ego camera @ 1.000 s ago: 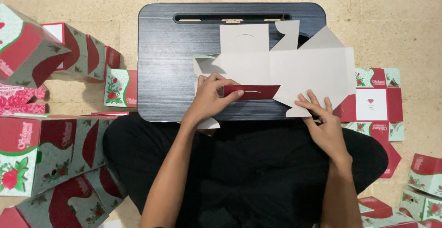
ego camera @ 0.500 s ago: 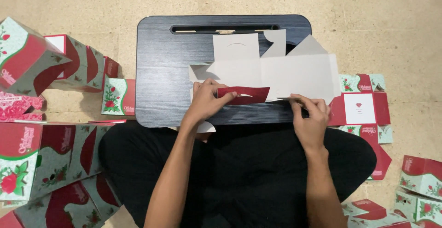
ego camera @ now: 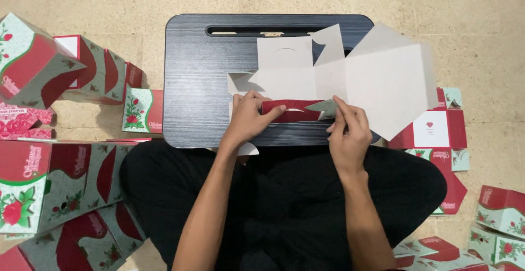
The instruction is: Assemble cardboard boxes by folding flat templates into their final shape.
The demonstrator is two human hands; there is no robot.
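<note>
While flat on the tray (ego camera: 197,85), unfolded carton (ego camera: 350,77) (nothing inside) under both hands.

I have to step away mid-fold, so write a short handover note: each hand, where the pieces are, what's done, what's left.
Left hand: presses the folded red flap of the flat box blank down on the black lap desk.
Right hand: fingers pinch the small green tab at the flap's right end.
Done: the near long flap is folded over, printed side up. Assembled boxes stand at the left.
Left: the other panels lie flat, unfolded, white side up. More flat blanks wait on the floor at the right.
</note>
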